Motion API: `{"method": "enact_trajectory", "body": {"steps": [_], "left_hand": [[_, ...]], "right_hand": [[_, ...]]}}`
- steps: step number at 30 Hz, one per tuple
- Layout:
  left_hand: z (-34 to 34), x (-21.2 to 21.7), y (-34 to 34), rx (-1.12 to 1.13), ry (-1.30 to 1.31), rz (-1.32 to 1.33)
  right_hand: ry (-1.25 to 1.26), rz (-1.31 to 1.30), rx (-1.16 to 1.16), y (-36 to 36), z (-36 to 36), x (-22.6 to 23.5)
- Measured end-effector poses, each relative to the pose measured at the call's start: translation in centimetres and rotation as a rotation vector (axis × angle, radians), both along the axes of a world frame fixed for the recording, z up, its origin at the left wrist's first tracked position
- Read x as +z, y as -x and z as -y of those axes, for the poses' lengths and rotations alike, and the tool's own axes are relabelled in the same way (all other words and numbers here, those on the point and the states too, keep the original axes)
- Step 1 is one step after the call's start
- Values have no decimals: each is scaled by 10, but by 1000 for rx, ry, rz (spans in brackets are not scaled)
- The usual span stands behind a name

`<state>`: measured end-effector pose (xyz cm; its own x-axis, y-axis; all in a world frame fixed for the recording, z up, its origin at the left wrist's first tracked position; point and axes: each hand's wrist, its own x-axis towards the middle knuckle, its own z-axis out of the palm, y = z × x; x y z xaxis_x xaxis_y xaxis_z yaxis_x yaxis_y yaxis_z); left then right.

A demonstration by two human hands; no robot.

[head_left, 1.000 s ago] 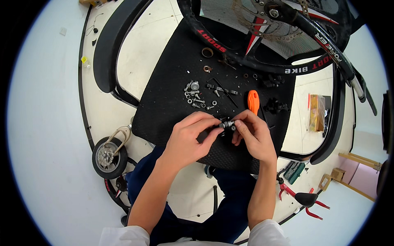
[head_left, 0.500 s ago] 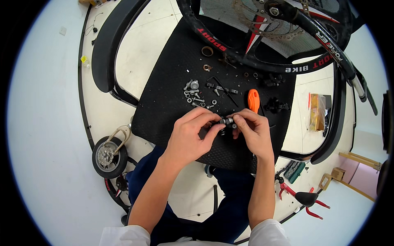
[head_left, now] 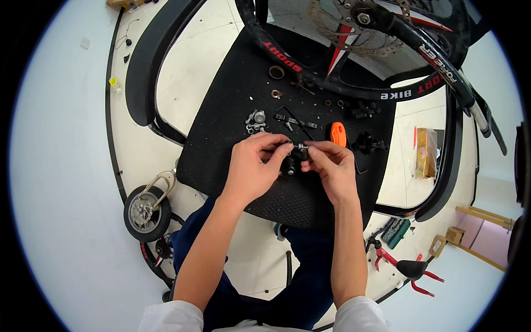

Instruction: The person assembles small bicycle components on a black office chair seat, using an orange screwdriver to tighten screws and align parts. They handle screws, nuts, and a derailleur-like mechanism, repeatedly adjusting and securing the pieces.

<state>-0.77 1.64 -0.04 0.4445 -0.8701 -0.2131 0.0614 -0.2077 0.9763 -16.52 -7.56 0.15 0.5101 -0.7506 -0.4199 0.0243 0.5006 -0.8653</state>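
Nearest, the L hand (head_left: 250, 165) & R hand (head_left: 336, 169) meet above the front half of a black chair seat (head_left: 221, 160). L thumb + fingers are closed on the L end of a small metal part (head_left: 300, 146); R thumb + fingers pinch its R end, so it sits btwn the two, approx. level, ends partly hidden. Just below it is a dark part (head_left: 291, 164) w/ a shiny tip; can't tell if it's held or lying on the seat. Past the L hand: loose bolts & nuts (head_left: 257, 118), some covered. Just beyond the R fingers, an orange-handled tool (head_left: 338, 134); black pieces (head_left: 369, 143) to its R. Farther back, a thin hex key (head_left: 293, 114) crosses a metal bracket (head_left: 308, 124), then a brownish ring (head_left: 276, 77), then a big black wheel (head_left: 343, 86) w/ brake disc (head_left: 381, 51). Well off on the floor: small wheel (head_left: 157, 224) L, green case (head_left: 396, 232) R.
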Motion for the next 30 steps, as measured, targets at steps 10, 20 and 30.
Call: {"method": "enact_trajectory", "body": {"steps": [10, 20, 30], "left_hand": [[7, -13, -6, -34, -67, -88], [6, -21, -8, -15, -97, -60], [9, -16, -3, 52, -162, -168]], "right_hand": [[190, -160, 93, -4, -1, -5], [200, -191, 92, -7, -2, -8], [38, -100, -27, -6, 2, -11]]}}
